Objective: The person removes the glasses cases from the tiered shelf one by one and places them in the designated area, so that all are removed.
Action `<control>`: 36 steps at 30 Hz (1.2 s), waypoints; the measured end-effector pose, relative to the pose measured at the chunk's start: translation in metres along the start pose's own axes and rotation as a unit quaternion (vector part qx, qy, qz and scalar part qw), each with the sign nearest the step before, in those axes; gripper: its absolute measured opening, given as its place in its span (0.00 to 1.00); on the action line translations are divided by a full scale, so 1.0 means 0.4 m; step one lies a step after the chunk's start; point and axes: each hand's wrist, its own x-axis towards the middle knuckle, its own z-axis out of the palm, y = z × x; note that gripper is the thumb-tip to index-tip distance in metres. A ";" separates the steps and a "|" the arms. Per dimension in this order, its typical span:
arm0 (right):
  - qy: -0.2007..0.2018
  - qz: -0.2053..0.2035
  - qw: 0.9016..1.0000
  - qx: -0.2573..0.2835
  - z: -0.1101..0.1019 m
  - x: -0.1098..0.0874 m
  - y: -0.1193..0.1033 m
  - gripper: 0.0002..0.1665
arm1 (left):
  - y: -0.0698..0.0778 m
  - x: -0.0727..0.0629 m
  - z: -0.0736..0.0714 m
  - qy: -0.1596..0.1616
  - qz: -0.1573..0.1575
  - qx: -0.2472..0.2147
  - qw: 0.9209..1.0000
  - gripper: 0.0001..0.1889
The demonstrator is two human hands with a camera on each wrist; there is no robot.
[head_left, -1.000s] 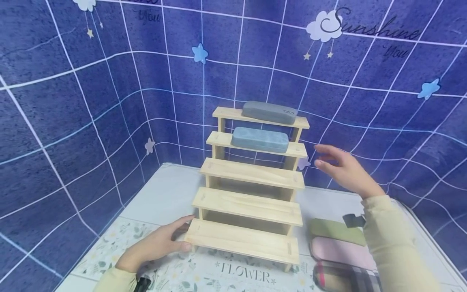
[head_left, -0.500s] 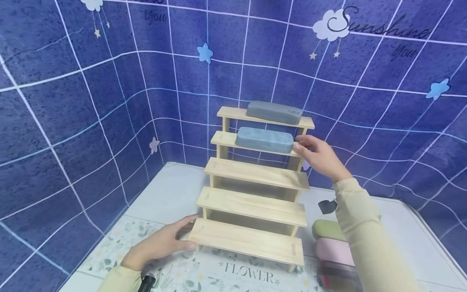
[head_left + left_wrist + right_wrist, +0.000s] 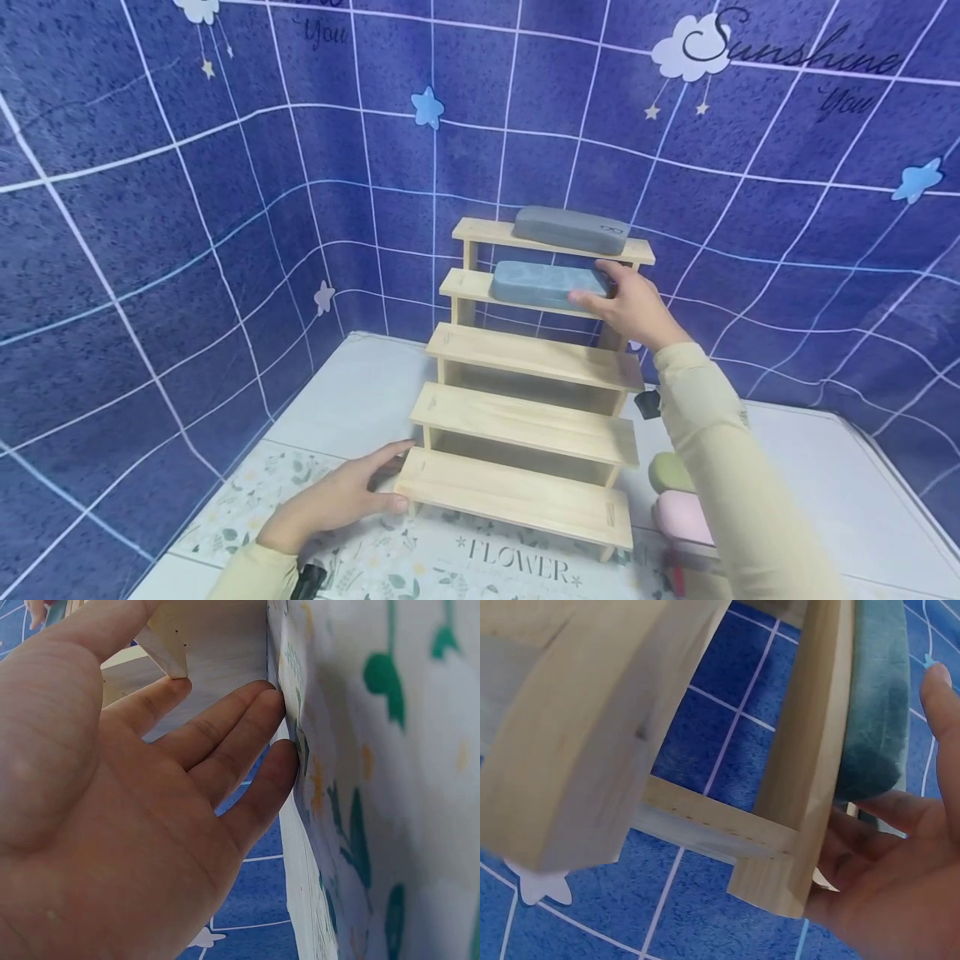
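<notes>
While the left hand point(image 3: 337, 502), fingers apart, stays against the rack point(image 3: 525, 423), the right hand point(image 3: 636, 305) now grips the blue case point(image 3: 536, 284).

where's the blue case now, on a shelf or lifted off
On; the head view shows the blue case resting on the second-highest shelf.

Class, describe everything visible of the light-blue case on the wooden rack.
The light-blue case is long and low, with rounded corners and a faintly mottled surface; its material is unclear. It looks closed and lies flat, lengthwise on the second step from the top, leaving that step's left end bare. The right hand curls round its right end, thumb in front.
</notes>
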 end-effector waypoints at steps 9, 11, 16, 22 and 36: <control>-0.007 0.002 0.999 -0.034 0.004 0.015 0.003 0.57 | 0.003 0.000 0.002 0.005 -0.011 -0.002 1.000 0.46; -0.017 -0.004 0.999 -0.040 -0.002 0.019 0.005 0.57 | 0.003 0.000 0.004 0.005 -0.008 -0.001 1.000 0.46; -0.038 -0.017 0.998 -0.047 -0.017 0.031 0.013 0.54 | 0.001 -0.003 0.006 0.007 -0.004 0.005 1.000 0.46; -0.042 -0.012 0.997 -0.058 -0.038 0.022 0.029 0.53 | -0.003 -0.001 0.003 0.006 -0.002 0.007 1.000 0.46; -0.054 0.018 0.998 -0.034 -0.078 -0.028 0.077 0.56 | -0.002 -0.003 0.002 0.005 -0.007 0.008 1.000 0.46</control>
